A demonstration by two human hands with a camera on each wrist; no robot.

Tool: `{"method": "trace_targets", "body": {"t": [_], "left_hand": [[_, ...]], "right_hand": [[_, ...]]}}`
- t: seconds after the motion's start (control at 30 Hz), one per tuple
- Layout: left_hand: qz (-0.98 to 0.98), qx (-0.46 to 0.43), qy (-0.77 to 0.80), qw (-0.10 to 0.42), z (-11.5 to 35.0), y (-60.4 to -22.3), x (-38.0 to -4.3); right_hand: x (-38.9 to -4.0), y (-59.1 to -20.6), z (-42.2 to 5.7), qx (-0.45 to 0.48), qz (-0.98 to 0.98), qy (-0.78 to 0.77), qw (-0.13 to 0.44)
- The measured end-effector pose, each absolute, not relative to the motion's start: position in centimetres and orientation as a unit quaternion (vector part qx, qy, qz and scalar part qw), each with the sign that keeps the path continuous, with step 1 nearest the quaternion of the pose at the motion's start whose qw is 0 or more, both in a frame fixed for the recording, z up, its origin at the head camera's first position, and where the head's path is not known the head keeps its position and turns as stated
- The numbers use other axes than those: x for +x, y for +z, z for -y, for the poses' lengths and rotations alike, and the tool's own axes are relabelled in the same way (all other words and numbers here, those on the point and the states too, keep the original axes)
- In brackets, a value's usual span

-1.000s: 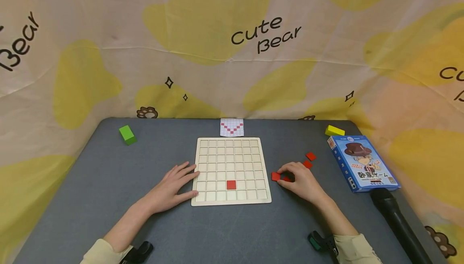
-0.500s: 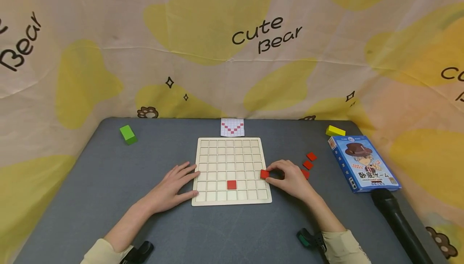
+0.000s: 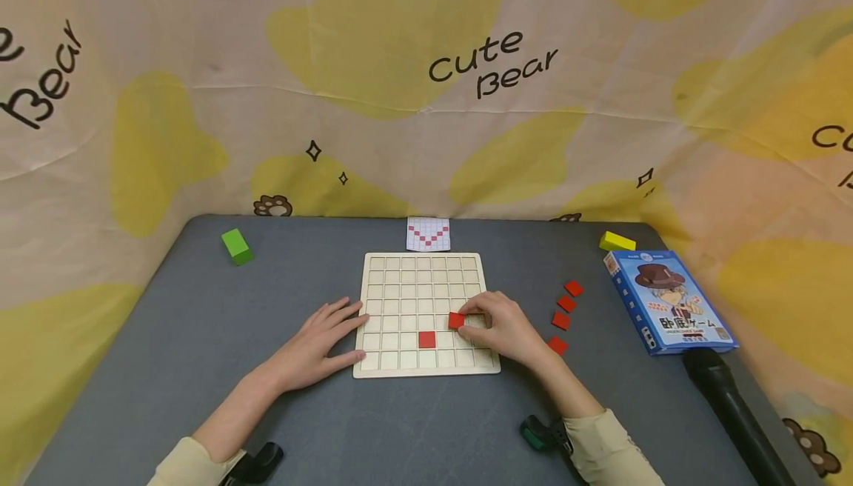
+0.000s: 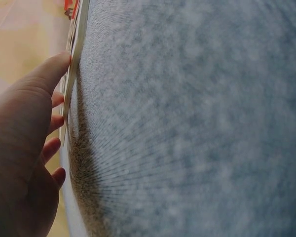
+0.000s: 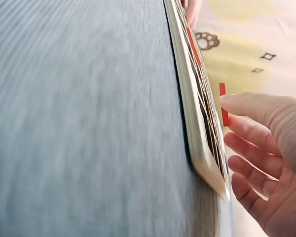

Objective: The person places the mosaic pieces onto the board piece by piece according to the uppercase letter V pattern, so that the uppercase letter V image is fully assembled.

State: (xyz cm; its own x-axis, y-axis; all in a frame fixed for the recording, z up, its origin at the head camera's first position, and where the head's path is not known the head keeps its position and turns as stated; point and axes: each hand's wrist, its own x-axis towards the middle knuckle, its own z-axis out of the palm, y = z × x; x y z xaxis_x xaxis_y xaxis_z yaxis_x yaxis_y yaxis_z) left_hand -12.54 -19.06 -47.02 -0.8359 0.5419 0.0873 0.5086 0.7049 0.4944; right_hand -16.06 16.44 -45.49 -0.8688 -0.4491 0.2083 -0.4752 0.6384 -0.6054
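A pale wooden grid board [image 3: 389,276] lies mid-table, with one red square tile [image 3: 426,339] set in a cell near its front. Between thumb and fingertips my right hand [image 3: 501,328] pinches another red tile [image 3: 456,321]. In the right wrist view that held tile [image 5: 223,111] stands apart from the board's surface. Along the board's left edge rests my left hand [image 3: 320,341], fingers spread; its thumb [image 4: 56,69] touches the rim in the left wrist view. Several loose red tiles [image 3: 560,320] lie on the table right of the board, one partly hidden by my right wrist.
A small card [image 3: 428,235] with a red V pattern on a grid is behind the board. A green block [image 3: 237,247] sits back left. A yellow block [image 3: 617,241], a blue illustrated box [image 3: 669,301] and a black microphone [image 3: 729,412] line the right side.
My right hand has picked up a red tile from the table and carried it left over the board. The left hand has stayed at the board's edge.
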Motion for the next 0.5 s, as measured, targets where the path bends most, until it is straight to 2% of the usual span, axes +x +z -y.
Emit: {"method": "trace_targets", "body": {"t": [0.5], "left_hand": [[-0.922,0.285,0.261,0.024,19.2,-47.1,-12.5]], "right_hand": [[-16.7,-45.6,-11.4,0.293,0.892,0.344,0.000]]}}
